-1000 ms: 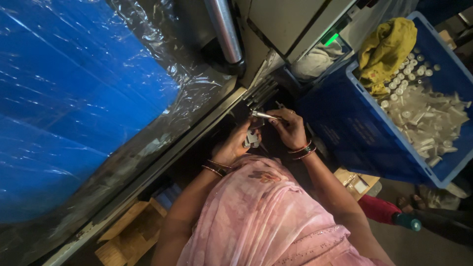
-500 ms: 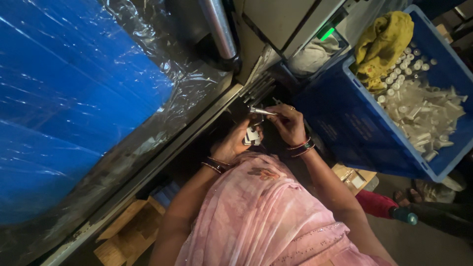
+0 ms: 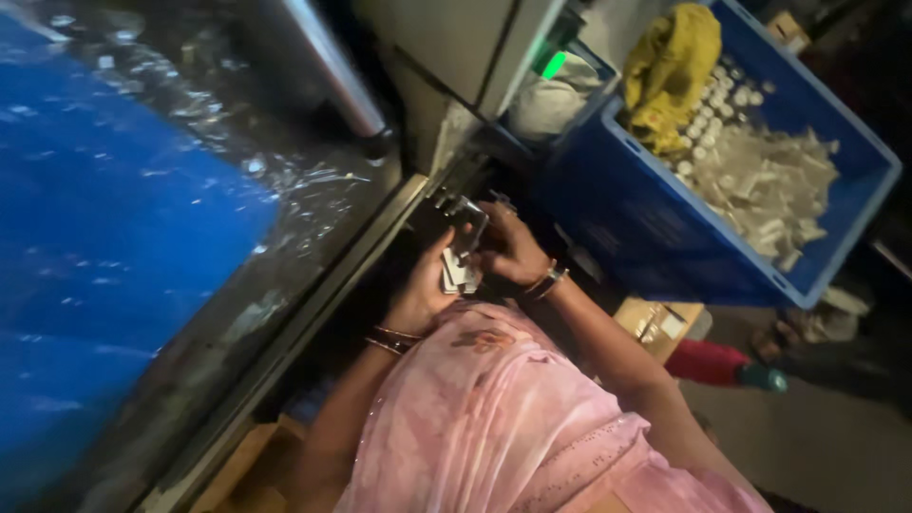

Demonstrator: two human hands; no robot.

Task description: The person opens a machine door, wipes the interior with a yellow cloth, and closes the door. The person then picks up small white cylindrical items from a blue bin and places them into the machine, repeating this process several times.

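My left hand holds a small stack of silvery foil strips in front of my chest. My right hand pinches another shiny strip just above that stack, close to the dark gap beside the machine. Both wrists wear bangles. A pink cloth over my body hides my lap and forearms in part.
A blue crate on the right holds many loose pale strips, small round white pieces and a yellow cloth. On the left lies blue material under clear plastic sheet. A metal machine with a green light stands ahead. A cardboard box sits on the floor.
The view has drawn closer and shifted. My right hand has brought its strip down closer to the stack in my left hand.
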